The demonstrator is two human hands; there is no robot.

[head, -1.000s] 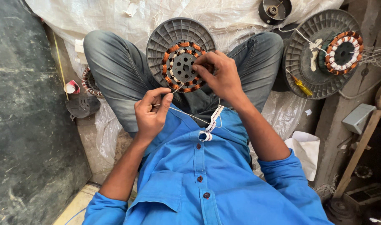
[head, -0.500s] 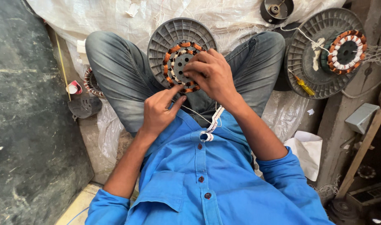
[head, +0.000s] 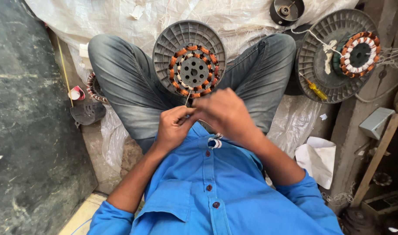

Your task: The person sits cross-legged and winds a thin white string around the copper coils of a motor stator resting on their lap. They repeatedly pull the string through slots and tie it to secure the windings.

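Observation:
A round grey motor plate with a ring of copper coils leans between my knees on my lap. My left hand is closed just below it, pinching a thin white thread that runs up to the coils. My right hand is blurred, right beside the left, fingers curled at the same thread. Both hands meet in front of my blue shirt.
A second grey plate with copper coils lies at the right, a yellow-handled tool on it. A wooden stick and grey box are at the right. A dark slab fills the left. White sheeting covers the floor.
My right hand has come down off the coil ring to my left hand near my chest. My left hand has closed on the thread.

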